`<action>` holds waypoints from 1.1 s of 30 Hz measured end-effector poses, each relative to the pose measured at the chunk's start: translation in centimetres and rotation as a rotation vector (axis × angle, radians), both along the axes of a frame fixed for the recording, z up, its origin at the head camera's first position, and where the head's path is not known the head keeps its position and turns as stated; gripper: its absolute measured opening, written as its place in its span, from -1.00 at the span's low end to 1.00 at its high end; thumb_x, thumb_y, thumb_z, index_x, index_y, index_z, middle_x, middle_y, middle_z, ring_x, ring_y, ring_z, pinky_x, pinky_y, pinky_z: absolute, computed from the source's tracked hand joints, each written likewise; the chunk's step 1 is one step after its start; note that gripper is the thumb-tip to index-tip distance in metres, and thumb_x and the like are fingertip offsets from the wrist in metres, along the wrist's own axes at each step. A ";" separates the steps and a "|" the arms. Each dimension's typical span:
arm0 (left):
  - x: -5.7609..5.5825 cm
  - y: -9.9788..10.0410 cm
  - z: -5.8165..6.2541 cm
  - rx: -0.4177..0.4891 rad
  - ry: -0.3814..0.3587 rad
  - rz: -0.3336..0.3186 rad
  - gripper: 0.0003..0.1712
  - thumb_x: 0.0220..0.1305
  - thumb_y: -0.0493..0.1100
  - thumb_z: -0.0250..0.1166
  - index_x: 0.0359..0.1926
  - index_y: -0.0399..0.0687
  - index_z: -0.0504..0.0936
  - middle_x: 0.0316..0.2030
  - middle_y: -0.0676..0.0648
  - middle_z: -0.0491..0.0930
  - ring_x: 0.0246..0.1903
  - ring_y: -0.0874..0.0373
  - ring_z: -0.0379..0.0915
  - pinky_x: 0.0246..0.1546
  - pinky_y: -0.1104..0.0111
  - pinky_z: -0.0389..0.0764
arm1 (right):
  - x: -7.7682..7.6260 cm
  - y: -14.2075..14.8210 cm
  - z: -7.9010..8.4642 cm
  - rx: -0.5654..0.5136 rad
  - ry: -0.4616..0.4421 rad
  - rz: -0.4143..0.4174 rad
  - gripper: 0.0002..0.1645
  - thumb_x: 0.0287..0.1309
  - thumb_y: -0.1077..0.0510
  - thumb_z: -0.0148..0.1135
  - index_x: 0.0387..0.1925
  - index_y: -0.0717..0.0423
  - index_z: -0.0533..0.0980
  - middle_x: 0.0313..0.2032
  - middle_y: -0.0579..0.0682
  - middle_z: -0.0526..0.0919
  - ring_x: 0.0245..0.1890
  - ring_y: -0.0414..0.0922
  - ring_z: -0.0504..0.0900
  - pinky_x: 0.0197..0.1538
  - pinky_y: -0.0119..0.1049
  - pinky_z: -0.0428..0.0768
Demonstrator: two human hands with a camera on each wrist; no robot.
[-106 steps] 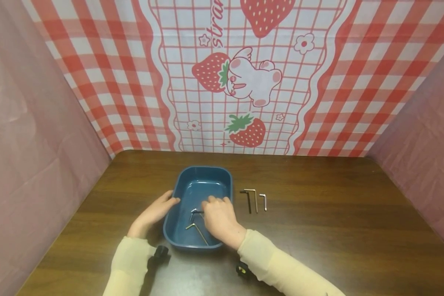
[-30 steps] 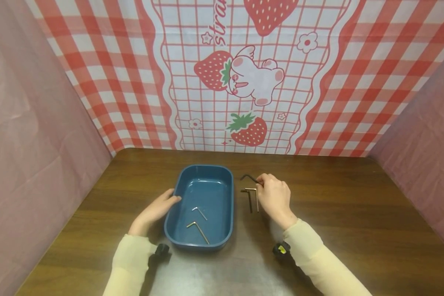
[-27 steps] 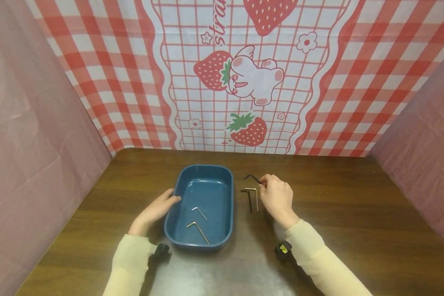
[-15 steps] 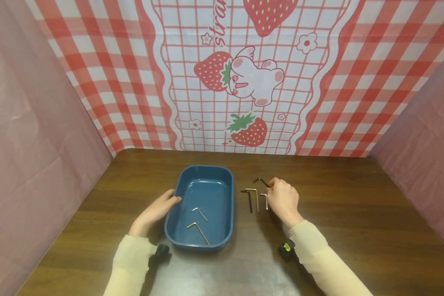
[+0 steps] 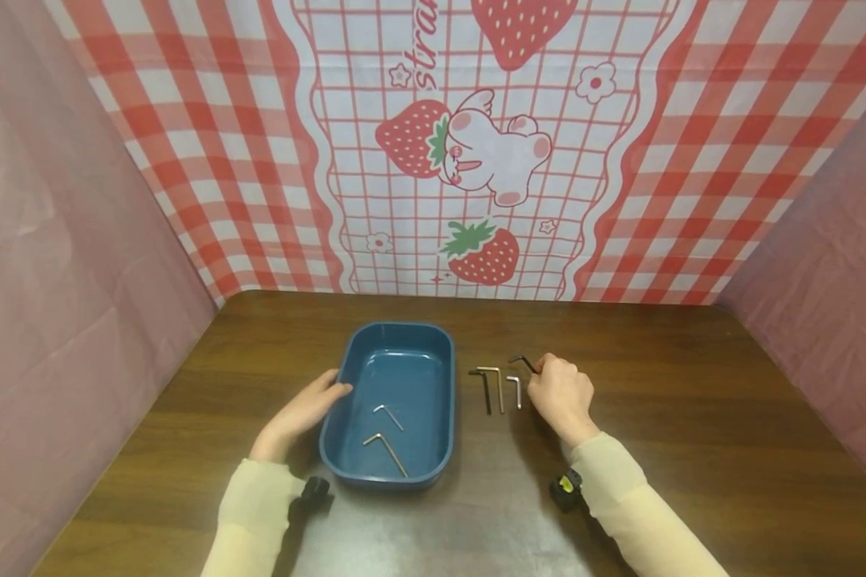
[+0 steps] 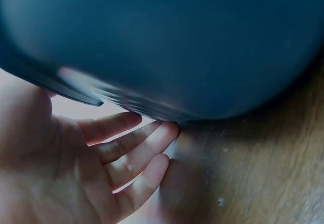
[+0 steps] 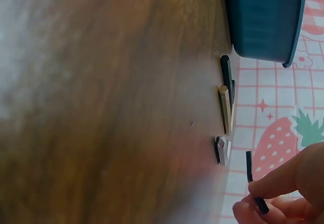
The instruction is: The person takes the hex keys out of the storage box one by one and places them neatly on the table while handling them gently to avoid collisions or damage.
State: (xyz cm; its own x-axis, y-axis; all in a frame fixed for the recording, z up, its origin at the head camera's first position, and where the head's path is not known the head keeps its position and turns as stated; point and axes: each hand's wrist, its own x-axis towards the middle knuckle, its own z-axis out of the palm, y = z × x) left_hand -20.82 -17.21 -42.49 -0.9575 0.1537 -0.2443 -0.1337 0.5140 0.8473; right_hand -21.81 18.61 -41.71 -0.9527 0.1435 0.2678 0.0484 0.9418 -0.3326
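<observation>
A black hex key (image 5: 525, 363) is pinched between the thumb and fingers of my right hand (image 5: 561, 393), right of a row of hex keys. In the right wrist view the black hex key (image 7: 249, 166) pokes out past the fingertips. That row holds a black hex key (image 5: 487, 393), a brass-coloured one (image 5: 500, 391) and a short silver one (image 5: 517, 393). My left hand (image 5: 299, 413) holds the left side of a blue tray (image 5: 447, 401), thumb over the rim, fingers against the outer wall (image 6: 167, 46). Inside lie a silver hex key (image 5: 391, 415) and a brass-coloured one (image 5: 391, 453).
The brown wooden table (image 5: 664, 433) carries everything. Behind it hangs a checked strawberry-print cloth (image 5: 491, 144), with pink cloth (image 5: 65, 200) along both sides.
My right hand has brought the black hex key out of the tray, over the laid-out keys and to the right of the silver one, lower than before. My left hand stays at the tray.
</observation>
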 end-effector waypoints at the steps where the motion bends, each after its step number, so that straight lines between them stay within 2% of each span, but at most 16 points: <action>1: 0.0 0.0 0.0 0.003 -0.003 0.000 -0.40 0.33 0.01 -0.07 0.27 -0.24 0.17 0.22 -0.30 0.25 0.19 -0.17 0.21 0.20 -0.04 0.19 | 0.0 0.1 0.0 0.004 -0.008 0.002 -0.81 -0.12 0.24 0.06 -0.43 0.17 0.57 -0.46 0.19 0.65 -0.54 0.18 0.57 -0.59 -0.02 0.42; 8: 0.1 -0.1 0.1 0.014 -0.003 -0.008 -0.40 0.33 0.01 -0.06 0.27 -0.24 0.17 0.21 -0.30 0.26 0.17 -0.17 0.22 0.18 -0.06 0.22 | 0.1 0.4 -0.2 0.032 -0.041 0.006 -0.83 -0.20 0.27 0.00 -0.52 0.14 0.53 -0.49 0.19 0.63 -0.56 0.16 0.56 -0.62 -0.04 0.38; 13: 0.0 -0.1 0.1 0.026 -0.005 -0.009 -0.40 0.33 0.00 -0.07 0.27 -0.26 0.17 0.21 -0.31 0.25 0.18 -0.18 0.22 0.19 -0.04 0.21 | 0.2 0.7 -0.1 0.047 -0.087 -0.021 -0.85 -0.26 0.26 -0.03 -0.59 0.22 0.47 -0.49 0.29 0.61 -0.55 0.21 0.56 -0.64 -0.02 0.37; 18: 0.0 0.0 0.0 0.017 -0.006 -0.013 -0.39 0.33 0.00 -0.07 0.27 -0.26 0.16 0.22 -0.32 0.24 0.20 -0.20 0.19 0.19 -0.06 0.19 | 0.3 0.7 0.0 0.054 -0.184 -0.037 -0.73 -0.24 0.22 -0.02 -0.48 0.34 0.49 -0.43 0.38 0.60 -0.49 0.24 0.57 -0.60 0.01 0.41; 23: 0.0 0.0 -0.1 0.012 -0.008 -0.010 -0.38 0.33 0.02 -0.07 0.29 -0.25 0.15 0.24 -0.31 0.22 0.21 -0.20 0.17 0.20 -0.07 0.17 | 0.3 0.5 -0.1 0.043 -0.268 -0.035 -0.68 -0.17 0.13 0.05 -0.43 0.35 0.47 -0.39 0.38 0.59 -0.43 0.26 0.57 -0.54 0.02 0.44; 29: -0.1 0.0 0.0 0.021 -0.003 -0.010 -0.38 0.33 0.01 -0.07 0.28 -0.25 0.15 0.23 -0.31 0.23 0.20 -0.19 0.19 0.20 -0.05 0.18 | 0.3 0.4 -0.2 0.041 -0.330 -0.025 -0.66 -0.13 0.08 0.07 -0.44 0.34 0.47 -0.37 0.36 0.60 -0.40 0.24 0.58 -0.51 0.02 0.46; 33: -0.1 -0.1 -0.2 0.031 -0.006 -0.011 -0.39 0.33 0.00 -0.07 0.28 -0.25 0.15 0.22 -0.31 0.25 0.18 -0.19 0.22 0.18 -0.06 0.21 | 0.3 0.3 -0.2 0.037 -0.356 -0.024 -0.62 -0.09 0.07 0.06 -0.37 0.36 0.45 -0.34 0.37 0.59 -0.37 0.25 0.57 -0.47 0.03 0.47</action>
State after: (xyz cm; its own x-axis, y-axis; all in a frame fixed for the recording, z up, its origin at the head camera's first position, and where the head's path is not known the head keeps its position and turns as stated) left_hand -20.87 -17.29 -42.67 -0.9542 0.1717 -0.2449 -0.1334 0.4886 0.8622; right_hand -21.46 18.91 -41.89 -0.9837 0.1637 -0.0748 0.1776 0.9501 -0.2565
